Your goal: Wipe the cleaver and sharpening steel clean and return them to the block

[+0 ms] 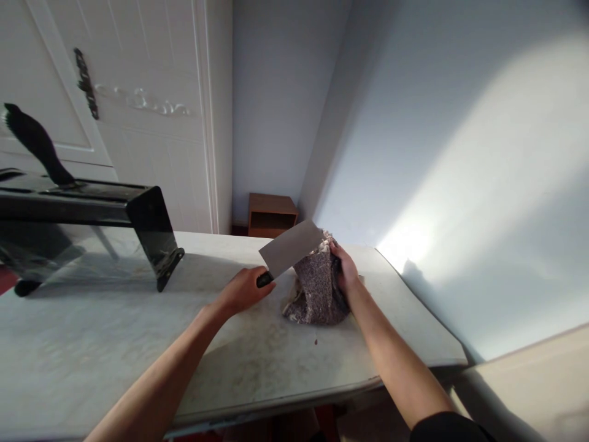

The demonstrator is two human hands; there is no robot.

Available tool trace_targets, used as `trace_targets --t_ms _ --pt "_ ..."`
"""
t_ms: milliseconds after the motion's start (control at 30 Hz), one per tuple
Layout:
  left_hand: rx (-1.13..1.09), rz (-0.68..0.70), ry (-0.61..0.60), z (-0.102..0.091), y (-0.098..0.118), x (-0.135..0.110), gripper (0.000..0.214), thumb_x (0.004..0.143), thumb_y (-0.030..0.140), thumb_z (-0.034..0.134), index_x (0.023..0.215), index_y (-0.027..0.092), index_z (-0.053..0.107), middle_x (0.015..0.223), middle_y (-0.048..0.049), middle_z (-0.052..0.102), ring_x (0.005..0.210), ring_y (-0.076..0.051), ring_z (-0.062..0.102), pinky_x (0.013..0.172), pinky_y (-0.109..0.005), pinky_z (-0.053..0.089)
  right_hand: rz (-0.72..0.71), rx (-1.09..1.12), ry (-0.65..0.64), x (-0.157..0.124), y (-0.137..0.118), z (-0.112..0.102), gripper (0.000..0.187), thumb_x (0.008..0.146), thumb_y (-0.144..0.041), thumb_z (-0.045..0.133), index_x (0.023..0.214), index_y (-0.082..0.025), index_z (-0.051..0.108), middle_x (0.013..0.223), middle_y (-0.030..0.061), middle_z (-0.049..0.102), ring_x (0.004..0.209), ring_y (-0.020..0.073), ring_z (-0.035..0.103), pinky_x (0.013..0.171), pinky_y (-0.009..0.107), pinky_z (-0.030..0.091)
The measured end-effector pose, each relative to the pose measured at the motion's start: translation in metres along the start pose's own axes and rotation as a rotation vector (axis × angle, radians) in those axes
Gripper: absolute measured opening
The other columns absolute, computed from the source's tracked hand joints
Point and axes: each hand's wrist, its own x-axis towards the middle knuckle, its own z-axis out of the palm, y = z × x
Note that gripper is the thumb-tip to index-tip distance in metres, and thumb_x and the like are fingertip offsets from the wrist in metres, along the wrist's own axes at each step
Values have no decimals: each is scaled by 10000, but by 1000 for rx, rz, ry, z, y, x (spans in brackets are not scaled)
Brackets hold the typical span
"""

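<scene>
My left hand (248,290) is closed around the black handle of a cleaver (293,247). The broad grey blade points up and to the right, and its far end meets the upper part of a brown-and-white speckled cloth (318,288). My right hand (344,267) grips that cloth from its right side, with the fingers partly hidden behind the folds. The cloth is bunched up, its lower part resting on the white table (248,350). Whether the blade presses on the cloth or only overlaps it in view, I cannot tell.
On the left of the table stands a black knife block (151,230) with clear sides and one black-handled knife (39,144) in it. A small brown cabinet (272,212) sits beyond the far edge. A wall (442,153) runs along the right; white wardrobe doors (151,73) stand behind.
</scene>
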Motion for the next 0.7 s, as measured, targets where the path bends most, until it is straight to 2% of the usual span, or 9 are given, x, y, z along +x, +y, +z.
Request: trace_targets --t_ms 167,367,433,500,633,700 --pt "-61 -23 -10 0 1 0 234 807 386 515 731 175 583 681 -10 603 663 -166 565 595 -256 338 -39 10 106 6 5 -4 421 683 -475 683 1018 -223 646 881 29 754 874 270 696 823 413 538" --pt "-153 -100 91 -3 9 -1 244 801 346 501 625 186 451 584 16 498 576 -124 487 539 -246 301 12 7 26 0 10 5 341 676 -453 679 927 -222 666 829 29 751 809 264 695 799 411 540" --pt "-339 -182 78 -3 11 -1 278 818 390 510 641 198 413 525 42 438 477 -102 435 478 -235 280 7 -24 2 -3 9 9 327 678 -454 679 904 -218 672 820 36 750 792 261 692 784 407 540" --pt "-627 -244 14 -2 12 -2 342 820 461 545 659 210 378 474 76 368 381 -78 365 414 -222 252 10 -35 -1 -8 7 13 308 673 -448 687 876 -216 675 807 37 747 774 259 688 768 402 539" --pt "-1201 -183 -115 -5 15 -3 475 757 499 688 648 200 336 493 97 326 371 -28 310 389 -179 248 -16 -37 -12 -17 3 20 274 670 -418 701 857 -222 661 796 23 739 736 242 671 730 379 523" --pt "-1405 -179 -178 -9 14 -4 472 776 472 689 647 192 331 491 101 308 363 -13 265 380 -164 230 -64 -64 -11 -21 1 23 243 670 -399 714 833 -229 652 770 3 723 709 221 650 709 355 504"
